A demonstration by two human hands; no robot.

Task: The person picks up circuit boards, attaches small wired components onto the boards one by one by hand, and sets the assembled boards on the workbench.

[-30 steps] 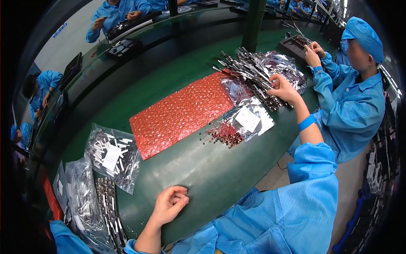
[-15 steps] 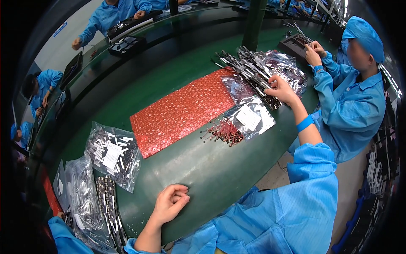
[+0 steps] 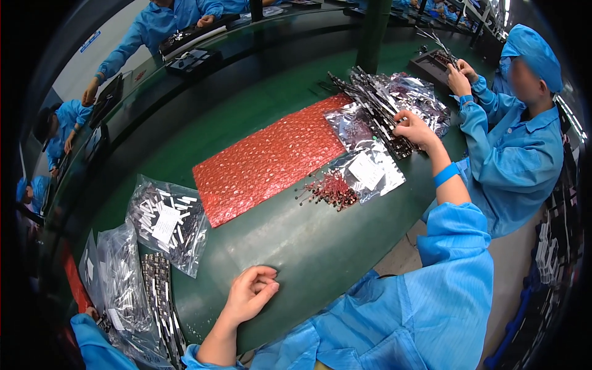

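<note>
- Left hand [image 3: 251, 295]: rests on the near edge of the green table [image 3: 308, 246], fingers loosely curled inward, gripping nothing.
- Left of that hand: clear bags of small metal parts [image 3: 168, 223], plus a strip of dark parts [image 3: 161, 296] running toward the near edge. Nearest bag lies up and to the left of the left hand, apart from it.
- Mid-table: red bubble-wrap sheet [image 3: 268, 165], long axis slanting from near-left to far-right. Just beside its right end, a small heap of red-tipped pins [image 3: 330, 190] touching a labelled clear bag [image 3: 370, 172].
- Right hand [image 3: 414, 128]: arm stretched out, blue wristband [image 3: 446, 174] on the wrist; fingers bent down onto the pile of long silvery strips [image 3: 376, 105]. Cannot tell whether a strip is pinched.
- Strip pile lies directly under and left of the right fingers, strips running roughly far-left to near-right. Right hand is far nearer than left.
- Far right: a co-worker in blue [image 3: 518, 142], hands at a dark tray [image 3: 435, 65].
</note>
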